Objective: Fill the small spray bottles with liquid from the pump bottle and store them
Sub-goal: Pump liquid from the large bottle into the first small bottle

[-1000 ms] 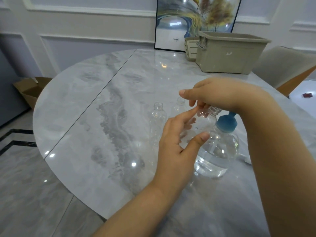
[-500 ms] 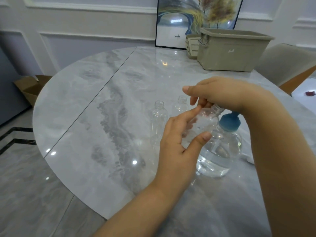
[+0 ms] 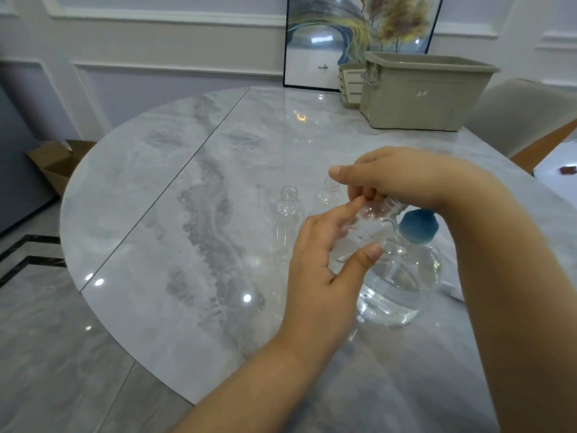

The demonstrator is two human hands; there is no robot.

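A clear pump bottle [image 3: 406, 282] with a blue collar [image 3: 418, 226] stands on the marble table [image 3: 193, 182], partly filled with clear liquid. My left hand [image 3: 318, 264] holds a small clear spray bottle [image 3: 362, 232] between thumb and fingers. The bottle is tilted so its open neck points up under my right hand. My right hand [image 3: 406, 176] sits on top of the pump head, fingers curled down over it and the index finger stretched out; the spout is hidden. Two more uncapped small bottles [image 3: 288, 220] [image 3: 327, 195] stand upright just behind and to the left.
A beige plastic bin [image 3: 421, 95] and a small slatted basket [image 3: 351, 85] stand at the table's far side, in front of a framed picture [image 3: 315, 42]. A chair [image 3: 515, 114] is at the right, and a cardboard box [image 3: 56, 164] sits on the floor at the left. Something white [image 3: 454, 290] lies behind my right forearm.
My left hand has tipped the small bottle further, bringing its neck up under my right hand at the pump head. The pump bottle and the other small bottles stay put.
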